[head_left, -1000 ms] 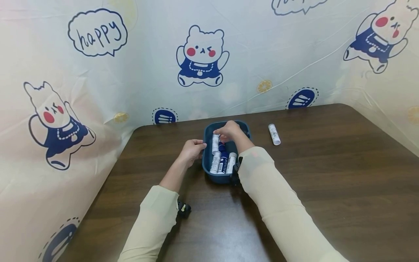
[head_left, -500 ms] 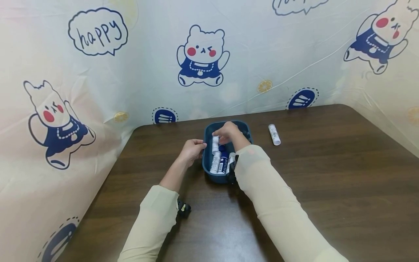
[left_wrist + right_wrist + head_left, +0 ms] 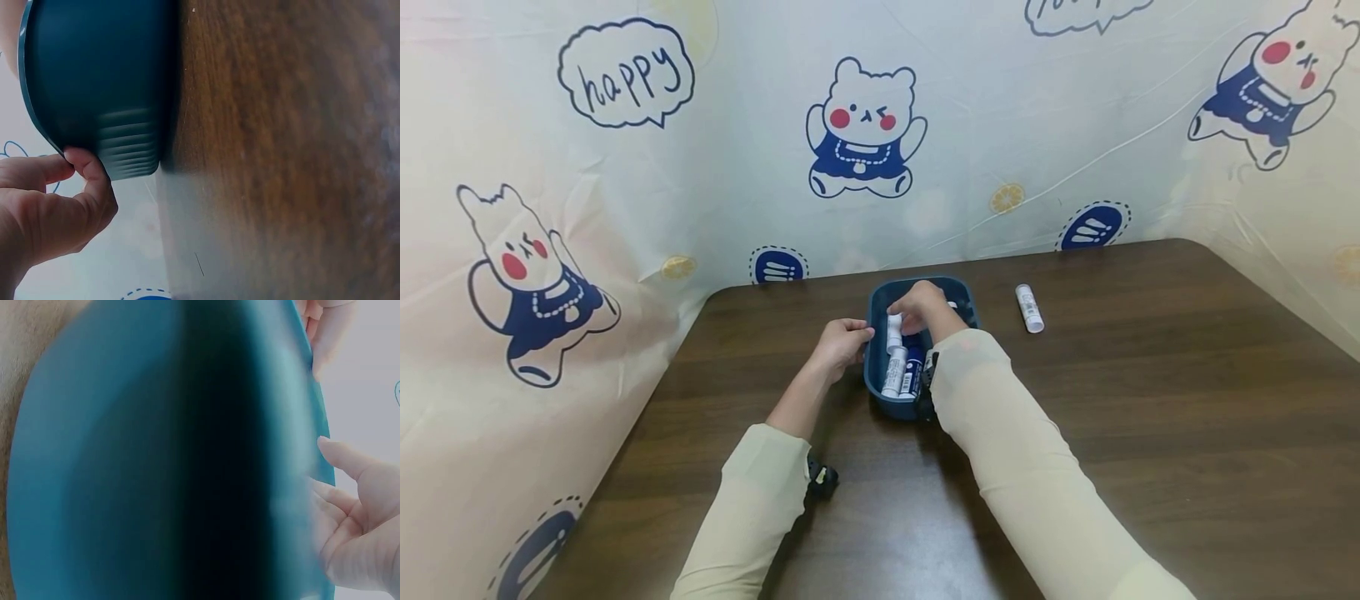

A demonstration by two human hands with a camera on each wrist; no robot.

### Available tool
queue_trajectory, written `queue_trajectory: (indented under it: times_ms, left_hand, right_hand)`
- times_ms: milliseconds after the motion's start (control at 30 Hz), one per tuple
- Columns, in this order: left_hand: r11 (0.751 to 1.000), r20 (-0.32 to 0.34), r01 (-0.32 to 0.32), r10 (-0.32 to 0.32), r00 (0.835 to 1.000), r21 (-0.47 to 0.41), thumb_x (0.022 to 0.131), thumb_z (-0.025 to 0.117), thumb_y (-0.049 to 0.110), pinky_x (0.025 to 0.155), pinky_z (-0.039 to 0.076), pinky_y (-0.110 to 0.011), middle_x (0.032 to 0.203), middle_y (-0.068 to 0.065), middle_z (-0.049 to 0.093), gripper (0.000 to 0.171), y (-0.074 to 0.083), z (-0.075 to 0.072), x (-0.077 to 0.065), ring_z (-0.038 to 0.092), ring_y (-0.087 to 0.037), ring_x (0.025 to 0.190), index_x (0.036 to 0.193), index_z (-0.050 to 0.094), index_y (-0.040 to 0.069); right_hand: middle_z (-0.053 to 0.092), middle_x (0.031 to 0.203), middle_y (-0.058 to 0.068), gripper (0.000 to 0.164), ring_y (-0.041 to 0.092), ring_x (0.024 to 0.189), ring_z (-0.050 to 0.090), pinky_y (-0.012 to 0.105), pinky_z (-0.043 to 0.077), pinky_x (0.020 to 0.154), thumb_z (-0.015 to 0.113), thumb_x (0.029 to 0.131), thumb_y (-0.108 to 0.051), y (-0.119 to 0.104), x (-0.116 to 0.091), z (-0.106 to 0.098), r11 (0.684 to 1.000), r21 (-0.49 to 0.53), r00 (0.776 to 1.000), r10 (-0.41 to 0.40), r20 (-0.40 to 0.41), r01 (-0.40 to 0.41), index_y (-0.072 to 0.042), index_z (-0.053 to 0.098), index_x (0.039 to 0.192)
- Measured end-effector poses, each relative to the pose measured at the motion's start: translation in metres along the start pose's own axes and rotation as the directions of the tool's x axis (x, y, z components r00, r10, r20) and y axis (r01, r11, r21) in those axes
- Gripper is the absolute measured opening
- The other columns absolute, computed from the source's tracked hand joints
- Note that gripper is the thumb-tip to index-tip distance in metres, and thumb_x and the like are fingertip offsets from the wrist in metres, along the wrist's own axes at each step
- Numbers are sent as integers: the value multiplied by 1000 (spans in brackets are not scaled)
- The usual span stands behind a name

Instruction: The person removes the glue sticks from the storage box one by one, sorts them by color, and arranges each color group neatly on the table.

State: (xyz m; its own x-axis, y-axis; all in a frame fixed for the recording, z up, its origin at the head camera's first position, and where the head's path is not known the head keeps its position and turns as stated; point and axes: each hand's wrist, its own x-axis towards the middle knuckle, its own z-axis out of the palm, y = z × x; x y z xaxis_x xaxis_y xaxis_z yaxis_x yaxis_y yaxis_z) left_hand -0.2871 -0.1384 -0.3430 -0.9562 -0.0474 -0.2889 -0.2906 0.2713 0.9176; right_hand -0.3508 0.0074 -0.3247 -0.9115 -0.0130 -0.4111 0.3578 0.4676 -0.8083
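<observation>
The head view takes in a printed cloth [image 3: 970, 108] hung behind a dark wooden table [image 3: 1112, 433], with two pale sleeves [image 3: 1037, 467] reaching in from the near side. At the table's far edge is a blue bin [image 3: 898, 409], its long sides running near to far, placed where both hands can work at it.

The left hand [image 3: 840, 346] pinches the bin's left rim between thumb and finger, as the left wrist view confirms; this looks meant to steady the bin. The right hand [image 3: 925, 307] dips over the far part of the bin, fingertips at the top of a white bottle [image 3: 894, 335] by the left wall, probably to settle it. Whether they grip it I cannot tell: the right wrist view is mostly blurred wall.

Nearer, another white bottle [image 3: 894, 372] and a blue bottle [image 3: 912, 375] stand or lie side by side, apparently grouped to save room. Well apart to the bin's right, a white tube [image 3: 1029, 308] is on the table, untouched.
</observation>
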Motion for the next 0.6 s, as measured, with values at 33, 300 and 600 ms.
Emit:
queue_trajectory:
  times_ms: [33,300,600]
  left_hand:
    - [1000,0,0,0,1000,1,95,53,14,83,48,-33,111,-14,55,29,0,0,0,54,-24,88,120,54,2]
    - [1000,10,0,0,1000,-3,95,52,13,86,48,-36,117,-17,54,30,0,-1,1,56,-26,94,122,53,0]
    - [1000,18,-3,3,1000,-3,95,52,14,85,48,-35,119,-18,53,30,0,0,0,55,-25,91,122,53,1]
  right_hand:
    - [64,93,20,34,26,77,67,30,54,67,66,87,-18,0,0,0,1000,-1,1000,3,-9,-3,5,56,111]
    - [65,97,21,36,28,84,66,32,52,75,66,87,-18,-4,-4,5,996,-86,1000,-19,1,19,6,57,111]
    - [60,103,20,31,28,87,65,30,53,73,65,87,-19,-10,-17,10,953,-297,998,-50,23,55,4,59,107]
